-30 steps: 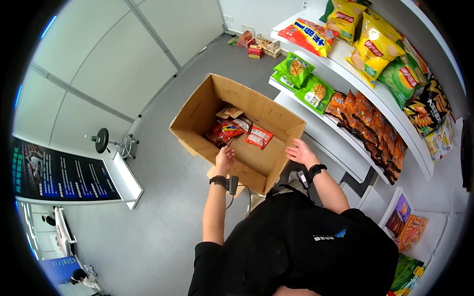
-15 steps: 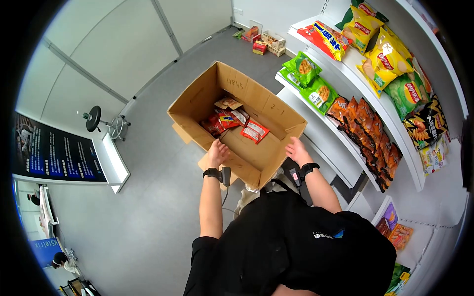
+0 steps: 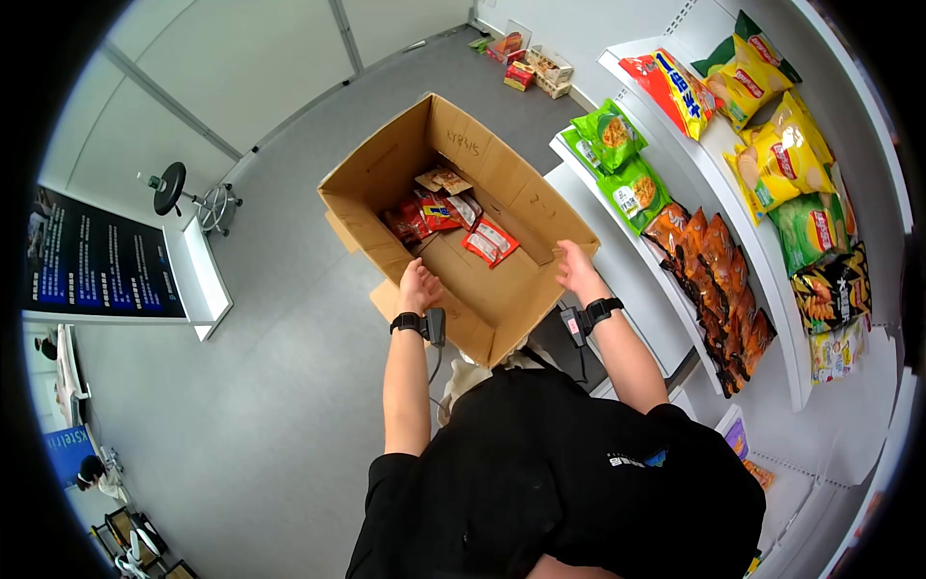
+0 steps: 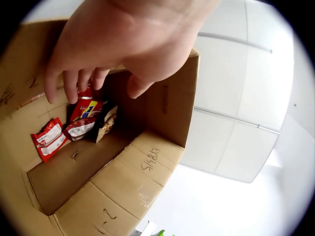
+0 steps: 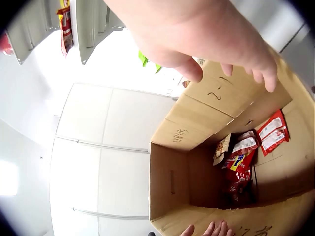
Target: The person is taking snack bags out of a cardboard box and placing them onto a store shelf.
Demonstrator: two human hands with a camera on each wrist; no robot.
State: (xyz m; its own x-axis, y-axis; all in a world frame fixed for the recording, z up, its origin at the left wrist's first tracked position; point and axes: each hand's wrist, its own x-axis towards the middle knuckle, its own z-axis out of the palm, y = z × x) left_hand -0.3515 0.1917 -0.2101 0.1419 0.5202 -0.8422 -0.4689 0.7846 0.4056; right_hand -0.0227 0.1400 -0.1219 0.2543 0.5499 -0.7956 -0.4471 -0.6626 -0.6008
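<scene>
A cardboard box (image 3: pixel 540 198) with its top uncovered stands in front of the person. Inside it lie several red snack packets (image 3: pixel 490 243) and a brown packet (image 3: pixel 444 181), bunched mostly at the left end. The left hand (image 3: pixel 419 286) hovers at the box's near-left rim, fingers loosely extended; in the left wrist view its fingers (image 4: pixel 71 86) hang over the opening, thumb apart. At the right rim is the right hand (image 3: pixel 577 267), its fingers relaxed and pointing forward over the wall. Neither hand holds a packet.
White shelves (image 3: pixel 666 145) at the right bear chip bags (image 3: pixel 786 159), green packets (image 3: pixel 637 193) and a row of orange-brown bags (image 3: pixel 714 280). Small boxes (image 3: pixel 550 69) lie on the floor by the wall. A round stool (image 3: pixel 170 188) and a dark panel (image 3: pixel 96 256) are leftward.
The head view has shifted, with the shelves sliding right and the stool moving up and left. Both hands stay near the box rim, the left slightly farther left; the packets keep their places.
</scene>
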